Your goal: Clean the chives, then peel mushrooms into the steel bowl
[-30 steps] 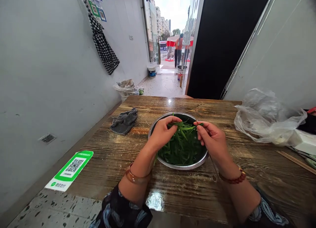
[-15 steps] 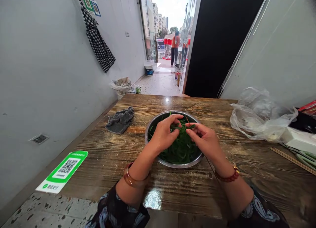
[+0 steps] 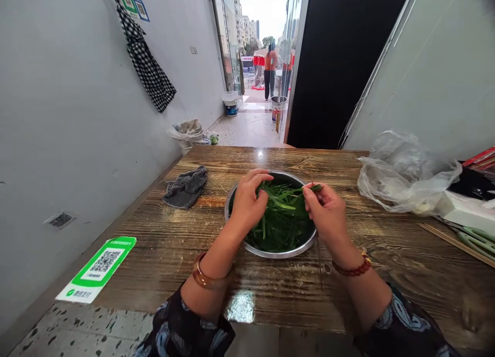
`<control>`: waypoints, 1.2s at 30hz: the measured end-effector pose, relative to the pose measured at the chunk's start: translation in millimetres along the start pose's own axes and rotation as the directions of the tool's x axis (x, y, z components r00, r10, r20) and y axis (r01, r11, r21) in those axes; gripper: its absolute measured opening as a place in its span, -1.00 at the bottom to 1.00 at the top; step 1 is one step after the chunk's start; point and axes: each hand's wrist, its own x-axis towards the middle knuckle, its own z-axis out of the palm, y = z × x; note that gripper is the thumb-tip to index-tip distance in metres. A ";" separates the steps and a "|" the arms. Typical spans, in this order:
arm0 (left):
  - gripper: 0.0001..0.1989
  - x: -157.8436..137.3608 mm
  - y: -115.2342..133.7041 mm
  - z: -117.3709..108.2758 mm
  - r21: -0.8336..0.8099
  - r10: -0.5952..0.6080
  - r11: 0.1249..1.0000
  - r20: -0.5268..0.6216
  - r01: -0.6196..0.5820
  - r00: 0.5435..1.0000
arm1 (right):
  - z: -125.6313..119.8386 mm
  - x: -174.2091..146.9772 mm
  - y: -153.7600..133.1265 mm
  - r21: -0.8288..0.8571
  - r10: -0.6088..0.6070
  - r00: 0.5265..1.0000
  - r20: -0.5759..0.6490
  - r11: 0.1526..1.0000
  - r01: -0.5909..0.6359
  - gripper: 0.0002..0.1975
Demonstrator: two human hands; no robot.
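A metal bowl (image 3: 279, 255) of long, thin green leaves, which look like garlic chives (image 3: 282, 228), stands on the wooden table. My left hand (image 3: 249, 199) is over the bowl's left side, fingers curled and thumb below, with leaf strands running in between them; its exact grip is partly hidden. At the right rim, my right hand (image 3: 327, 207) pinches a bunch of the leaves together with a thin wooden skewer (image 3: 320, 264). The skewer stands nearly upright, its lower part hanging past the bowl toward the table. Strands stretch between both hands.
A grey cloth (image 3: 186, 188) lies left of the bowl, and a green QR-code card (image 3: 96, 269) at the table's left edge. To the right are clear plastic bags (image 3: 406, 179), loose skewers (image 3: 456, 244) and green-handled scissors (image 3: 477, 241). A person (image 3: 269, 70) stands outside the doorway.
My hands have moved apart, the left one to the left and the right one to the right. Leaves now stretch between them, and the skewer has swung more upright.
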 end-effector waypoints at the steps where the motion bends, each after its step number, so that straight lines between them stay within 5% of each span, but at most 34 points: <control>1: -0.58 0.0 0.7 -1.3 -0.006 0.029 1.000 -0.048 -0.030 0.998 | 0.0 -0.1 -0.2 -0.007 -0.008 1.000 0.002 1.000 0.008 -0.76; 4: -0.64 -0.5 5.9 -3.9 -0.047 0.074 0.996 -0.084 -0.078 0.994 | 0.1 -1.3 -1.5 -0.064 -0.036 0.999 0.031 0.997 0.038 -0.76; 12: -0.90 -5.5 13.2 6.0 -0.028 0.038 0.999 0.281 -0.032 0.959 | -0.4 -5.3 -5.7 -0.163 -0.080 0.991 0.107 0.982 0.097 -0.76; 23: -0.90 0.0 -1.4 0.9 -0.188 -0.209 0.960 0.004 0.206 0.978 | -4.0 -5.0 -9.5 -0.274 -0.318 0.922 0.221 0.887 0.371 -0.74; 36: -0.90 -5.0 8.5 8.1 -0.296 -0.236 0.924 0.058 0.242 0.970 | 3.6 -15.7 -12.5 -0.234 -0.131 0.943 0.307 0.950 0.208 -0.71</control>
